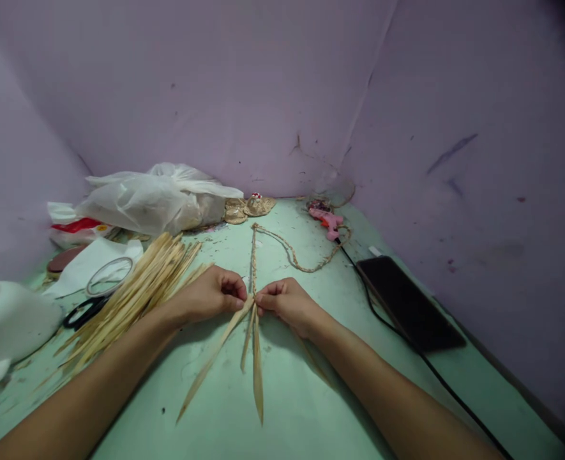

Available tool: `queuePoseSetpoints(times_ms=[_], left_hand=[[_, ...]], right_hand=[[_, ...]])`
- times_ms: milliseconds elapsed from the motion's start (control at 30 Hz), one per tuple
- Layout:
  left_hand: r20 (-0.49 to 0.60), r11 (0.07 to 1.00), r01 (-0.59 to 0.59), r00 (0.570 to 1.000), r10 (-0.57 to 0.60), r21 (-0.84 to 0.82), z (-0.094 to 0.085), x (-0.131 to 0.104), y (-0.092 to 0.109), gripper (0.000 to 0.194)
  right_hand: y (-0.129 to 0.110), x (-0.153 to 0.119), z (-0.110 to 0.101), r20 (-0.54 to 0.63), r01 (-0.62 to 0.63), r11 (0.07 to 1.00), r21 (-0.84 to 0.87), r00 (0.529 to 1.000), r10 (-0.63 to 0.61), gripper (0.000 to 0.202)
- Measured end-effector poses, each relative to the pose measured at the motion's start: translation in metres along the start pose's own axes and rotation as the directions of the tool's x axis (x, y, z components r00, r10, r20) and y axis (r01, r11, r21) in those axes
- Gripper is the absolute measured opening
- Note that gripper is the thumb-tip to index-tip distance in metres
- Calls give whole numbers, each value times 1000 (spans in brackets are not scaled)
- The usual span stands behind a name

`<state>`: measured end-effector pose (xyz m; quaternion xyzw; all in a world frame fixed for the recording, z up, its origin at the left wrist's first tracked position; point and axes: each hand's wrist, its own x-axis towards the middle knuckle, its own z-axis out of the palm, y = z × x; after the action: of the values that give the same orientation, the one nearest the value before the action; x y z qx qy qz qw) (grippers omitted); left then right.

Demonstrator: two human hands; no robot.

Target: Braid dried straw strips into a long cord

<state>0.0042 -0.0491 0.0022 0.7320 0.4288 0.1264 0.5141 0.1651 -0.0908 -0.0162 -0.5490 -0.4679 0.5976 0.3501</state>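
On the green table (141, 421), nearest the body: loose ends of pale strips (258, 390), fanned out from one point, the longest slanting left, another partly behind the right forearm. Just beyond, at that meeting point: both hands, nearly touching. Left hand (219, 292): thumb and forefinger pinched on the top of the slanting strip; number of strips in the pinch, cannot tell. Right hand (286, 303): thumb and fingertips closed on the near end of the braid (254, 255).

To the left: white pot (18, 322), black-handled scissors (83, 313) with blades hidden, bundle (136, 291) of dry strips partly behind the left arm, ring (90, 289) against white paper (74, 271). To the right: black cable (447, 378), dark phone (409, 301) beside it.

Beyond the hands: braid straight away from the body, then bent sharply right in a slack curve to a pink glue gun (330, 222). Farther still: knotted plastic bag (143, 199), gold ornaments (262, 206) beside it. Behind all: marked lilac walls (244, 96).
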Motion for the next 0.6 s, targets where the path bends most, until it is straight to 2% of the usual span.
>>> queuePoseSetpoints(times_ms=[233,300,433,600], left_hand=[[19,991,103,995,-102,-83,7,-1,6,21],[17,992,130,991,-130,-3,7,-3,11,23],[-91,939,203,979,-184,278,8,-10,21,22],[-109,892,288,958,-267,348,9,-11,22,18]], right_hand=[[4,2,-2,7,-2,1000,-26,1000,3,12],[5,2,-2,5,-4,1000,-21,1000,4,12],[6,2,-1,9,2,1000,-2,1000,-2,12],[4,2,-1,23,18,1000,16,1000,-18,15]])
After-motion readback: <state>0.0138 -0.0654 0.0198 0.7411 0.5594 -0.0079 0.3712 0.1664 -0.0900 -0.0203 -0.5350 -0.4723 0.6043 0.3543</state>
